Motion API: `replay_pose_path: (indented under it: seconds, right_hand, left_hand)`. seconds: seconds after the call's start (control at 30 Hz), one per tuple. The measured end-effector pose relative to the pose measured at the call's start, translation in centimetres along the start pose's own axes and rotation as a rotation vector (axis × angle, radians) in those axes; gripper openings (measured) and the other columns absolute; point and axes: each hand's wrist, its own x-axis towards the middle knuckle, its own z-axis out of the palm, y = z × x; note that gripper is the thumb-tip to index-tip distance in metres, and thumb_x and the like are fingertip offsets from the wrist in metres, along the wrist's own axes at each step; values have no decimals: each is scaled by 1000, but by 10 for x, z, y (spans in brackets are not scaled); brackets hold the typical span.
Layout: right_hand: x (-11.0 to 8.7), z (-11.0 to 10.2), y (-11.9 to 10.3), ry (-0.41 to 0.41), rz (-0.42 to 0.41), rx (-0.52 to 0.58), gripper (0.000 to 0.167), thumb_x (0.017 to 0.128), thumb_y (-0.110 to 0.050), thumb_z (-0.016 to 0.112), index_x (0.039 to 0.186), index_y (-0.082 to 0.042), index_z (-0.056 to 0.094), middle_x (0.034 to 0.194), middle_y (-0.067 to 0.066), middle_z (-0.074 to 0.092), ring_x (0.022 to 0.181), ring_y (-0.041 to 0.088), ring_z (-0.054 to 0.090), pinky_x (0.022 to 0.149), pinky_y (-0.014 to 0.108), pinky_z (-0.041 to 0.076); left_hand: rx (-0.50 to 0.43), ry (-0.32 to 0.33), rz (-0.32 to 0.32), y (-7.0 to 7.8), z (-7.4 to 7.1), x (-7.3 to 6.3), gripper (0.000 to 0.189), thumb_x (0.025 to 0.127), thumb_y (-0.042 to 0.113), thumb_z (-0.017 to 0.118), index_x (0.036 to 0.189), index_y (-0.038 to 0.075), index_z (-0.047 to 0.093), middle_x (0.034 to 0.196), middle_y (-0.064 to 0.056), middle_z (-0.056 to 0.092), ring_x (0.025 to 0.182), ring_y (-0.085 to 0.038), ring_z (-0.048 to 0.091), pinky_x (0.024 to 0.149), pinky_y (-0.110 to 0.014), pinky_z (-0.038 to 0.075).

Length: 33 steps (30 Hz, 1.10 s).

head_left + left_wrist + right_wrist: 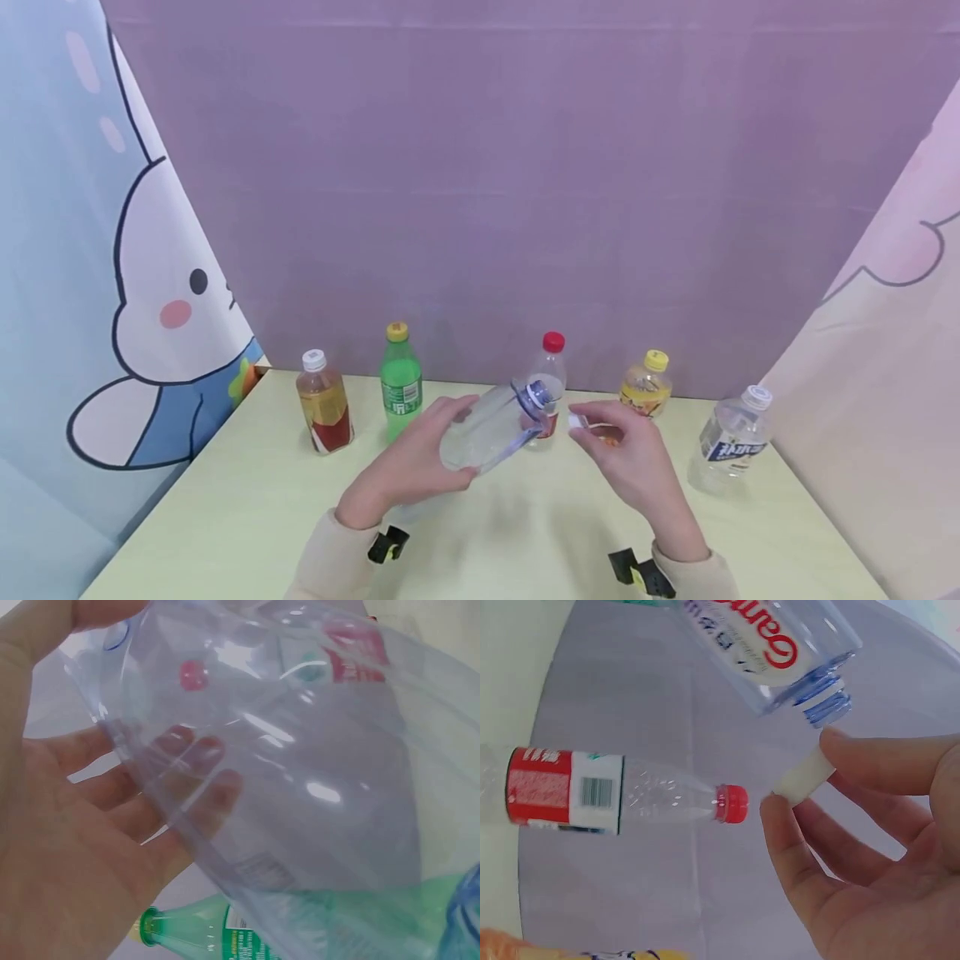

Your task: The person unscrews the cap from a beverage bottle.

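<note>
My left hand (418, 457) grips a clear bluish plastic water bottle (480, 433) round its body, tilted so that its uncapped blue neck points up and to the right. Its white label with red lettering (769, 645) shows in the right wrist view. Through the clear wall, the left fingers (199, 754) appear curled against the far side. Just right of the bottle's mouth, my right hand (630, 454) pinches a small white bottle cap (804, 777) between thumb and index finger. The cap is apart from the neck.
Behind the hands stand a red-capped bottle (553, 367), a green bottle with yellow cap (402, 379) and a yellow-capped bottle (647, 385). A white-capped tea-coloured bottle (324, 404) is at left, a clear white-capped bottle (731, 442) at right. A purple cloth (525, 192) hangs behind the table (247, 517).
</note>
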Motion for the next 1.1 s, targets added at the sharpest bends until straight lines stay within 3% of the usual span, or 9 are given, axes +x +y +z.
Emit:
replay_pose_path:
  seconds: [0.23,0.5,0.8,0.93,1.1]
  right_hand:
    - [-2,4,12,-58,8,-71,24,85,2,78,108,-6,79,107,5,74,91,20,70,78,29,59]
    - [-7,3,21,-142,12,-124,28,86,5,74,112,-5,77,110,6,72,93,19,67,81,36,59]
    - [-17,9,36,-292,-9,-161,29,86,5,71,113,-6,74,109,2,70,94,18,65,82,37,58]
    - [-20,12,39,-327,0,-189,29,85,5,72,111,-7,75,107,1,70,91,18,65,79,35,58]
    - [-25,18,41,-376,1,-209,28,85,4,74,111,-4,73,106,2,70,88,19,65,77,34,56]
  left_hand:
    - [-41,86,7,-12,11,2,90,72,18,87,151,11,44,134,-7,58,114,-21,57,95,-48,49]
    - [-103,108,-62,-13,29,5,90,76,18,86,151,7,37,139,-10,53,125,-25,54,99,-47,50]
    - [-186,183,-98,-17,31,16,89,78,16,85,150,5,34,139,-13,52,130,-28,50,105,-44,48]
    - [-240,244,-124,-17,31,24,91,77,14,86,150,5,33,141,-16,50,132,-32,49,106,-49,46]
    - [-243,300,-121,-20,34,34,97,78,18,86,154,2,28,142,-19,48,130,-34,50,105,-50,48]
